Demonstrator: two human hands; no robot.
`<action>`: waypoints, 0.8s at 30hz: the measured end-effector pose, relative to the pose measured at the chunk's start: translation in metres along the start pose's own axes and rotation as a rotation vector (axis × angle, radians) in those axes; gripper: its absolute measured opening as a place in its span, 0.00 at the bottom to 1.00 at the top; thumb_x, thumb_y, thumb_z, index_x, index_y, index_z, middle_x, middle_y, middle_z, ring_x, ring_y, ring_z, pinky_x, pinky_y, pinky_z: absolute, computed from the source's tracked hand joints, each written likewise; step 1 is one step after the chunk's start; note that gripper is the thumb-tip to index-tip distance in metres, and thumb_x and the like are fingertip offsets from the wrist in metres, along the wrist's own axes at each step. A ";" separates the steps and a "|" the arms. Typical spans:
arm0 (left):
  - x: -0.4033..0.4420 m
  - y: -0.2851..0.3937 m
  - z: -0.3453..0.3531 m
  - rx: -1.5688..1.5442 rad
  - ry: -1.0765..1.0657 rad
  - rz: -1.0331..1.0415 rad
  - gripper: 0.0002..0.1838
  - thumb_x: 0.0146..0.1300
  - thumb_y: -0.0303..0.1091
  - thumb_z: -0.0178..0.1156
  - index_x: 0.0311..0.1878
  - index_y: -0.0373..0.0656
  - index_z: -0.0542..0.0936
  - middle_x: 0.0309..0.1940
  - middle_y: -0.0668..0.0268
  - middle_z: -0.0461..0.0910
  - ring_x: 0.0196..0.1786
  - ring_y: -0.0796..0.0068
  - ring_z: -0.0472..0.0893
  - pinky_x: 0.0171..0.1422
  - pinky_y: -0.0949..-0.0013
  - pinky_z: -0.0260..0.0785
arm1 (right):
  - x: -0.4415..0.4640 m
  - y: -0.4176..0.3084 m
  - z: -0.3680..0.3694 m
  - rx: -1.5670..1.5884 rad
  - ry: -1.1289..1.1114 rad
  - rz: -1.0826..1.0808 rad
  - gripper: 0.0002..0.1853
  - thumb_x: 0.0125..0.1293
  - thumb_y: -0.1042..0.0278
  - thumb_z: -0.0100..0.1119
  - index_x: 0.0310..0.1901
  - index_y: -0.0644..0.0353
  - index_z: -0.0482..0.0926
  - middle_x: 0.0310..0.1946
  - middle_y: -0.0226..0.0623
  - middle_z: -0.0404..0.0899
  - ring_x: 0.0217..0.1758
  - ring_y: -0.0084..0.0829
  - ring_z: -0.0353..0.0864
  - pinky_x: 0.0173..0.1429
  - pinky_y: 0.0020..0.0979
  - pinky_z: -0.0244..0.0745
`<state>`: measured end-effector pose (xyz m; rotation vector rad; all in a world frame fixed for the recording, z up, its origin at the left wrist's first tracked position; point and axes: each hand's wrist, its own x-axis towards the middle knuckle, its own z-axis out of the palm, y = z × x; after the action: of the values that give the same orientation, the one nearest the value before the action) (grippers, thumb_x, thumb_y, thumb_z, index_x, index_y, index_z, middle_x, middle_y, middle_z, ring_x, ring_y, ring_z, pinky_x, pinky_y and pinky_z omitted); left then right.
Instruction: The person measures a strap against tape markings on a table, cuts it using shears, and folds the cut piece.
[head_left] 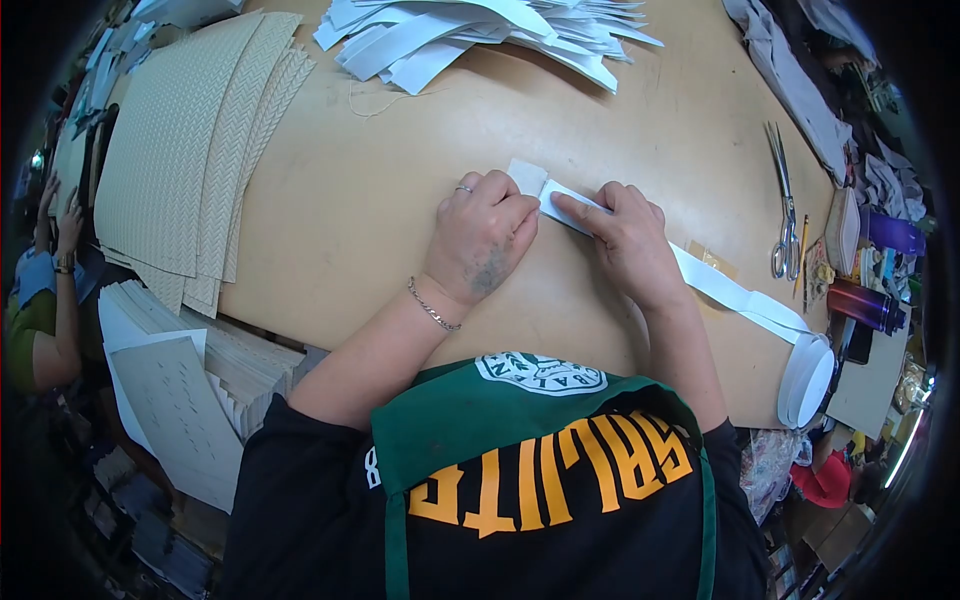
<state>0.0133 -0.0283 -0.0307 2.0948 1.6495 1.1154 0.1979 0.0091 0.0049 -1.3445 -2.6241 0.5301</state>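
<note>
My left hand (487, 235), with a ring and a bracelet, is closed, its fingertips pinching a short off-white piece (528, 175) against the table. To its right, my right hand (632, 240) is closed on a white strip (572, 208). Its thumb lies along the top of that strip, close to where it meets the short piece. Whether the two are joined is hard to make out. Beyond the right wrist, a white band (735, 293) runs to a white roll (808, 385) at the table's right edge; my right hand hides what lies between.
A heap of white strips (480, 40) lies at the back. Woven-patterned sheets (175, 150) cover the left side, above stacked cards (175, 410). Scissors (783, 205) and a pencil (802, 255) sit at right, near a tumbler (865, 305). Another person's arm (65, 290) shows far left.
</note>
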 end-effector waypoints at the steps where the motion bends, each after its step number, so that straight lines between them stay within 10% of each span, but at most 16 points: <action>1: 0.000 0.000 0.000 -0.007 0.004 0.002 0.04 0.49 0.25 0.65 0.30 0.41 0.81 0.28 0.65 0.73 0.33 0.64 0.74 0.38 0.64 0.67 | 0.000 0.000 0.000 -0.004 -0.007 -0.006 0.21 0.56 0.76 0.50 0.51 0.45 0.80 0.32 0.36 0.69 0.40 0.36 0.71 0.49 0.37 0.64; 24: -0.001 0.003 -0.001 0.059 -0.060 -0.023 0.09 0.53 0.26 0.62 0.39 0.43 0.82 0.31 0.65 0.72 0.35 0.65 0.73 0.39 0.64 0.67 | 0.003 -0.006 -0.005 -0.092 -0.102 0.040 0.25 0.59 0.74 0.47 0.57 0.42 0.75 0.36 0.36 0.71 0.44 0.37 0.71 0.52 0.39 0.65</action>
<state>0.0145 -0.0305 -0.0283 2.1175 1.6943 0.9988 0.1930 0.0090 0.0118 -1.4356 -2.7389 0.5018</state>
